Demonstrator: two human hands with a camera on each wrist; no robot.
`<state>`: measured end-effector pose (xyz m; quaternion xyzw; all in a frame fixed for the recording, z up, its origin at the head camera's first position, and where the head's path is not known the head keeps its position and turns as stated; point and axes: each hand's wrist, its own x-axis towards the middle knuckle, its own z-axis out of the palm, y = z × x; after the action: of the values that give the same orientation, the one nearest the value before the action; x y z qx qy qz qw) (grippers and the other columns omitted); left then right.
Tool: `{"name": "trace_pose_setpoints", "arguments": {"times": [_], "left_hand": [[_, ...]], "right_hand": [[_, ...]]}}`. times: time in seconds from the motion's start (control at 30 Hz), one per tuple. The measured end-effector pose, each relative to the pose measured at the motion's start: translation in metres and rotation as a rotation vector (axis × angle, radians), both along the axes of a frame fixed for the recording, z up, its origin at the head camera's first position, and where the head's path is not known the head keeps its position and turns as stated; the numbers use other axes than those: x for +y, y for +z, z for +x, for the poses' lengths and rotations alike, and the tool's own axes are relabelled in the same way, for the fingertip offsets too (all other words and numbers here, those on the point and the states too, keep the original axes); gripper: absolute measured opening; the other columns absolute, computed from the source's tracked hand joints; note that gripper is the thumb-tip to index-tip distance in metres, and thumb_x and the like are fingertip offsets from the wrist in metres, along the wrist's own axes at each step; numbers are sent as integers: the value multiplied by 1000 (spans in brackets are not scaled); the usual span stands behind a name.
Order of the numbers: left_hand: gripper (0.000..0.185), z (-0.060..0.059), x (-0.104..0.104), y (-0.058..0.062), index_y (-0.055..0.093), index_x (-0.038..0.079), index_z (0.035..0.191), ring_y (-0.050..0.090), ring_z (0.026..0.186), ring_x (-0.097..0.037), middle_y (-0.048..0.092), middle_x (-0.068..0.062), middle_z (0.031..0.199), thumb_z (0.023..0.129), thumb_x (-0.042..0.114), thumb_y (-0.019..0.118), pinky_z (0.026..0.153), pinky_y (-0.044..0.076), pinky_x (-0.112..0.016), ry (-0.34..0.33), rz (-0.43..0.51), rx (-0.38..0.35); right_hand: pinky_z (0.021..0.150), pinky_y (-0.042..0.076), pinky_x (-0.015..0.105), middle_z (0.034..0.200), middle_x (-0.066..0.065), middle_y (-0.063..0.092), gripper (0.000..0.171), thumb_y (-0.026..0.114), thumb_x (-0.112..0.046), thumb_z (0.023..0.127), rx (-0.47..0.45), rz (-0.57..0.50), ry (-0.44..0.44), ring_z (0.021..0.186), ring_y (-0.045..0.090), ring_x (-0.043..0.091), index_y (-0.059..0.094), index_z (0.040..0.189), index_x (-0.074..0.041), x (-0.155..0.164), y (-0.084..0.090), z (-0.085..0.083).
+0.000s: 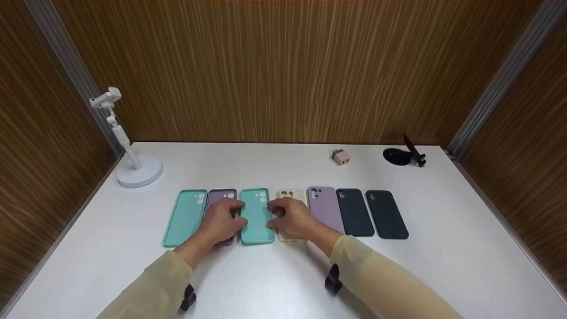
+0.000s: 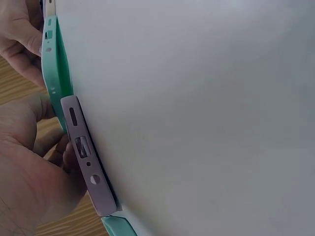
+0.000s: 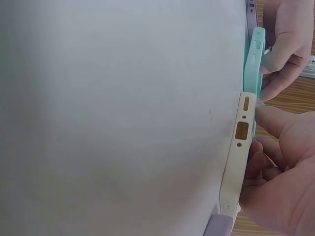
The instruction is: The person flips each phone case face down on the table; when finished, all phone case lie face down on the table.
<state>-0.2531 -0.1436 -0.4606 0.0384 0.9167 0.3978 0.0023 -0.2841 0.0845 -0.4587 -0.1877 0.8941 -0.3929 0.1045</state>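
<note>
Several phone cases lie in a row on the white table. My left hand rests over the purple case, and its fingertips grip the left edge of the middle teal case. My right hand lies over the cream case and grips the teal case's right edge. The left wrist view shows the purple case end-on, the teal case behind it and my left hand. The right wrist view shows the cream case, the teal case and my right hand.
Another teal case lies at the row's left end. A lilac case and two dark cases lie to the right. A white phone stand, a pink charger and a black holder sit at the back. Wooden walls enclose the table.
</note>
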Motion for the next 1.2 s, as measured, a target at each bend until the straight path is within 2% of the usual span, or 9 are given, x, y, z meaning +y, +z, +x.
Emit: {"name": "trace_pose_setpoints", "arguments": {"times": [0.27, 0.4, 0.5, 0.63, 0.8, 0.93, 1.07, 1.2], "left_hand": [[47, 1, 3, 6, 70, 4, 137, 64, 113, -26, 69, -12, 129, 91, 8, 76, 103, 53, -45, 46, 42, 18], [47, 1, 7, 9, 71, 3, 135, 67, 99, -21, 71, -12, 126, 89, 4, 75, 89, 58, -40, 62, 91, 59], [48, 2, 9, 10, 71, 3, 135, 67, 91, -18, 72, -12, 126, 88, 2, 74, 78, 57, -34, 72, 128, 77], [50, 4, 11, 12, 69, 6, 139, 65, 89, -16, 70, -11, 128, 90, 3, 74, 73, 54, -27, 92, 172, 55], [51, 7, 12, 14, 66, 7, 143, 65, 95, -19, 67, -11, 135, 93, 5, 76, 75, 54, -26, 113, 269, -2], [52, 7, 11, 15, 64, 7, 145, 65, 102, -21, 66, -11, 139, 95, 6, 78, 81, 55, -26, 114, 367, -52], [56, 7, 11, 19, 61, 6, 148, 64, 108, -23, 65, -11, 143, 95, 7, 78, 86, 55, -26, 98, 449, -85], [59, 9, 9, 21, 59, 11, 151, 63, 110, -23, 64, -7, 146, 96, 12, 79, 89, 56, -30, 68, 481, -117]], "right_hand": [[103, 53, 38, 126, 6, 70, 53, 86, -12, 91, -18, 28, -14, 111, 62, 19, 68, 140, -5, -2, 0, 1], [105, 52, 39, 128, 7, 69, 51, 87, -12, 90, 4, 52, -11, 115, 62, 20, 70, 138, -4, -3, 2, 3], [104, 53, 40, 125, 9, 70, 49, 87, -13, 90, 42, 81, -5, 113, 63, 22, 71, 135, -3, -5, 3, 5], [101, 54, 41, 123, 11, 69, 48, 87, -12, 90, 104, 121, -6, 112, 64, 24, 71, 134, -3, -10, 6, 8], [97, 56, 40, 123, 11, 68, 51, 86, -7, 89, 139, 126, 8, 110, 65, 24, 69, 137, -6, -15, 10, 10], [92, 57, 38, 114, 5, 72, 53, 80, -1, 93, 78, 93, 44, 101, 66, 18, 64, 143, -7, -15, 12, 9], [95, 58, 39, 110, 3, 76, 53, 75, 0, 96, -15, 17, 70, 104, 70, 17, 61, 147, -6, -13, 15, 5], [99, 57, 41, 120, 3, 73, 44, 69, -18, 104, -159, -96, 56, 109, 72, 19, 63, 147, -9, -9, 20, 1]]}}
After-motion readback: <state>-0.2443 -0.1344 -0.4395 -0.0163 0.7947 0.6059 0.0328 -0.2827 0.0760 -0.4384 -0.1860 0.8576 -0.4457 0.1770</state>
